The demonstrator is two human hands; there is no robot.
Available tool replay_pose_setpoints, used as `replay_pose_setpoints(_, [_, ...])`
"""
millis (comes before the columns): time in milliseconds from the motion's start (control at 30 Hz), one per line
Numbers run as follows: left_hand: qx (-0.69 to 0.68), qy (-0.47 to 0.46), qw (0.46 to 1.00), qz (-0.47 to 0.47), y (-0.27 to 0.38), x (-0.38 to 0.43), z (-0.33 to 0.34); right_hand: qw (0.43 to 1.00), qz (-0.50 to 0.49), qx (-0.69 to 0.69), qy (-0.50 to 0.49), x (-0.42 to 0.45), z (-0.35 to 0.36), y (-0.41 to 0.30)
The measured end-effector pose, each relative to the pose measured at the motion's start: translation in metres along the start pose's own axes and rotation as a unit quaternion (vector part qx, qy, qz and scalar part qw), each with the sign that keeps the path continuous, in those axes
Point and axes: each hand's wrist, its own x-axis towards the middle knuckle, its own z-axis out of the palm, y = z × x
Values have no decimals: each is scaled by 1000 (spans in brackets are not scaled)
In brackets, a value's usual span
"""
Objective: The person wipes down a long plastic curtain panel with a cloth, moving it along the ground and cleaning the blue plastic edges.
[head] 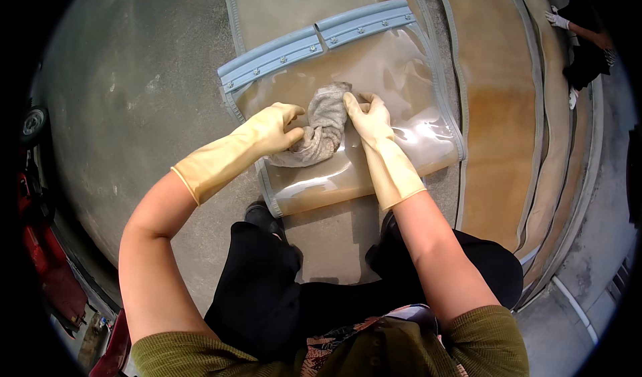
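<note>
A crumpled, damp-looking grey cloth point(328, 114) lies in a curve on a transparent plastic curtain sheet point(401, 71). My left hand point(281, 126), in a cream rubber glove, is at the cloth's left side, thumb and fingers apart with a gap between them. My right hand point(371, 114), gloved alike, has its thumb against the cloth's upper right edge; its other fingers curl, and whether they grip cloth is hidden. A light blue hanging rail point(281, 53) in two pieces, set with several bolts, runs along the sheet's far edge. The sheet's near end is folded under in a rounded bend.
Long yellowish plastic strips with grey ribbed edges point(494, 116) lie on the concrete floor point(150, 101) at the right. Another person's white-gloved hands point(556, 20) rest on the far strip. My shoes point(263, 216) flank the sheet's near edge. A wheel point(34, 125) and red objects point(47, 256) line the left.
</note>
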Motion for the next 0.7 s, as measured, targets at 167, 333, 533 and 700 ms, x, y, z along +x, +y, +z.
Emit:
replay_pose_setpoints(167, [264,344,900,55,-84,-5,-46,954,-158,-252,31,-43,37,-21])
replay_pose_setpoints(333, [270,370,889,-12,-82,62,0,883,-298,-363,-26,-88,130,-8])
replay_pose_setpoints(533, [224,359,905,41,-107,56,-11,758,-463,-459,-29,-26,113,-8])
replay_pose_setpoints(700, [243,341,908,25,-98,60,-11,700,-307,-634,122,92,-39,-50])
